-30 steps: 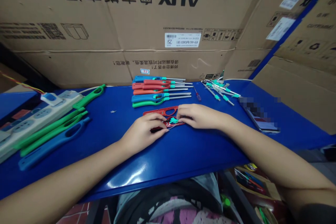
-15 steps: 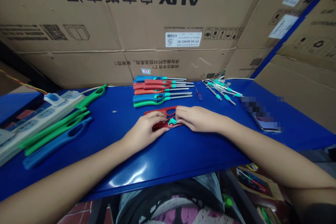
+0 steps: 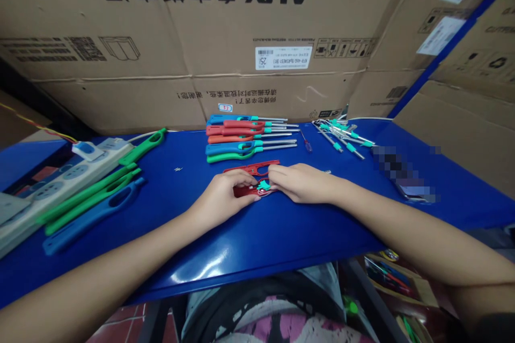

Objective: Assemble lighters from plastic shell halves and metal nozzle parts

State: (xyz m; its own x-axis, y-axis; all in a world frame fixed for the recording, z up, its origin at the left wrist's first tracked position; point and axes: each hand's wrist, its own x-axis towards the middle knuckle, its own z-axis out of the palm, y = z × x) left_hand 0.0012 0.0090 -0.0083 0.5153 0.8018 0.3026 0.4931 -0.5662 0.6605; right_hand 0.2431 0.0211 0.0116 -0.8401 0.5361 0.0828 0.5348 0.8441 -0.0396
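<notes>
Both hands meet over an opened gas lighter near the middle of the blue table. My left hand (image 3: 223,190) is closed around the near red casing half (image 3: 244,191), thumb along its near edge. My right hand (image 3: 300,183) pinches at the casing's right end, by the teal trigger part (image 3: 264,186) and thin white wire. The tip of a metal rod (image 3: 328,172) shows beyond my right hand; most of the rod is hidden. Just behind my fingers lies the other red casing half (image 3: 257,167), which has a finger loop.
Behind are assembled lighters (image 3: 233,148), a small screwdriver (image 3: 308,144) and loose metal rods (image 3: 338,134) with teal parts. Green and blue casings (image 3: 92,217) lie left beside a power strip (image 3: 74,174). A phone (image 3: 402,177) is at right; tiny pins (image 3: 178,169) lie left of centre.
The far red casing half now lies apart from the near one, with a wider gap. A rod tip has come into view past my right hand. The whole view has shifted slightly.
</notes>
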